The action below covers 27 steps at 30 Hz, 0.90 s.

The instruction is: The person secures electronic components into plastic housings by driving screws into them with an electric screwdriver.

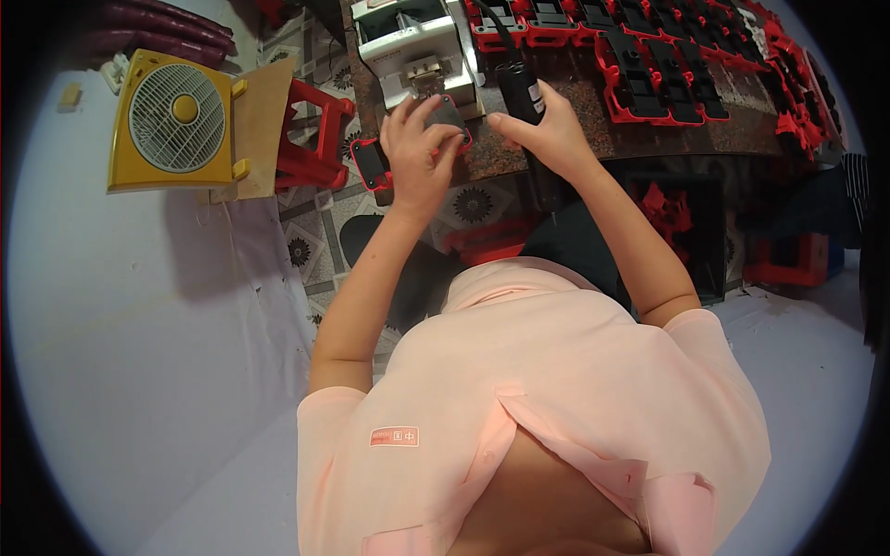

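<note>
My left hand (417, 153) hovers over the near edge of the bench, its thumb and forefinger closed in a pinch. Whatever is between those fingertips, if anything, is too small to make out. Under and beside it are a black plate (448, 113) with red corners and a red-rimmed black piece (371, 165), both partly covered by the hand. My right hand (556, 139) is wrapped around a black electric screwdriver (517, 91), its cord rising from the top. Just beyond the left fingers stands a white benchtop machine (413, 51) with a metal block at its front.
Rows of red-and-black parts (649, 79) cover the right of the dark speckled bench (584, 139). A dark bin (695, 222) with red pieces sits below. To the left are a yellow fan (176, 116), a board (260, 130) and a red stool (315, 134).
</note>
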Motion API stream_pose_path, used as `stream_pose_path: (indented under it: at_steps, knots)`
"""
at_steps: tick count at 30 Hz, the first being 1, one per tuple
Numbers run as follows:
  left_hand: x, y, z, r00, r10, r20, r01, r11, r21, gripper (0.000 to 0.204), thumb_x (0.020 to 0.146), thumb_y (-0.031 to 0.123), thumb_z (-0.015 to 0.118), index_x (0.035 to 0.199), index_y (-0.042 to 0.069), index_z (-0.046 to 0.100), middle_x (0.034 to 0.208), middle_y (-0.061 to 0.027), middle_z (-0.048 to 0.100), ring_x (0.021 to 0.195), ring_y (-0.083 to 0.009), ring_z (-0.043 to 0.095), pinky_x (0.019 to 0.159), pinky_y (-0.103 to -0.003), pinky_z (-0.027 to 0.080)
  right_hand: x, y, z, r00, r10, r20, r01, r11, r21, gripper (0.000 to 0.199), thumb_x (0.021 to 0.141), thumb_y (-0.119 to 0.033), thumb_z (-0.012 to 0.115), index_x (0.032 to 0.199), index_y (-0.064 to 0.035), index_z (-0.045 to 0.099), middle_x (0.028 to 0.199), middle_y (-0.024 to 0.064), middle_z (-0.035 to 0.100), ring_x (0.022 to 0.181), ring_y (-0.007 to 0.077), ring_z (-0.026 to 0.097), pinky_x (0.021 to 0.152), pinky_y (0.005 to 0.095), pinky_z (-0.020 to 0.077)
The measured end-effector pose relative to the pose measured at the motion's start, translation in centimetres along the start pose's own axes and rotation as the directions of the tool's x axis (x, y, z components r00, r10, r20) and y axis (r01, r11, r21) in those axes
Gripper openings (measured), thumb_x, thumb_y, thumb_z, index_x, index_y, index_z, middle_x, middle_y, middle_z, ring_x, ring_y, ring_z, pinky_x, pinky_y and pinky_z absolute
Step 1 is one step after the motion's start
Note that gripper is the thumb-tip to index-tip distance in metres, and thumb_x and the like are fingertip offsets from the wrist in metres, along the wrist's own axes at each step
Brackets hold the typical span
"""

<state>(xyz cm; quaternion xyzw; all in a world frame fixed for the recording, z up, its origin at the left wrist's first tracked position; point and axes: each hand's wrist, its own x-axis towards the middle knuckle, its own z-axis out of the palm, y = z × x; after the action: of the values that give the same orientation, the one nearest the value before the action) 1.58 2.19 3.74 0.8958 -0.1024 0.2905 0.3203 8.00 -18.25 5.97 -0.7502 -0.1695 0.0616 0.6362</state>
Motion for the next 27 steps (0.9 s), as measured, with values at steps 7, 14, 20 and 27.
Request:
stream_pose_path:
  at_steps: [7,14,20,27]
  knots:
    - [-0.3,-0.5,1.2,0.999,-0.026,0.020,0.025,0.997,0.071,0.007,0.081,0.020,0.078,0.088,0.018,0.076,0.131,-0.0014,0.067,0.136,-0.0354,0.045,0.115,-0.060,0.021,-0.3,-0.1,-0.4,0.999,-0.021,-0.028,0.018,0.996,-0.093,0.040,0.083,-0.022,0.082,0.109,-0.0027,0.059,0.081,0.0017,0.067,0.068,0.0072,0.063,0.061,0.0238,0.0509]
    - [-0.4,-1.0,1.1,0.997,0.028,0.066,-0.035,0.992,0.120,0.005,0.081,0.020,0.077,0.086,0.018,0.075,0.128,-0.0011,0.068,0.135,-0.0344,0.046,0.114,-0.059,0.022,-0.6,-0.3,-0.6,1.000,-0.014,-0.026,0.013,0.998,-0.053,0.040,0.083,-0.022,0.082,0.109,-0.0024,0.059,0.082,0.0009,0.066,0.070,0.0070,0.062,0.061,0.0239,0.0505]
    - [0.5,-0.8,0.5,0.980,0.167,0.106,-0.186,0.961,0.206,0.007,0.079,0.021,0.078,0.084,0.018,0.075,0.125,-0.0009,0.069,0.135,-0.0329,0.047,0.113,-0.060,0.025,-0.2,-1.5,-0.8,0.999,-0.017,-0.038,0.013,0.996,-0.086,0.042,0.082,-0.024,0.083,0.111,-0.0026,0.061,0.084,0.0009,0.066,0.072,0.0072,0.062,0.064,0.0242,0.0510]
    - [2.7,-2.7,-0.1,0.966,0.075,0.248,-0.100,0.991,0.091,0.013,0.073,0.026,0.083,0.083,0.022,0.075,0.128,-0.0005,0.068,0.136,-0.0326,0.047,0.113,-0.060,0.027,-0.2,-1.9,-0.6,0.999,0.007,-0.036,-0.008,0.999,-0.040,0.053,0.075,-0.034,0.086,0.108,-0.0003,0.064,0.094,0.0106,0.072,0.085,0.0189,0.069,0.078,0.0348,0.0542]
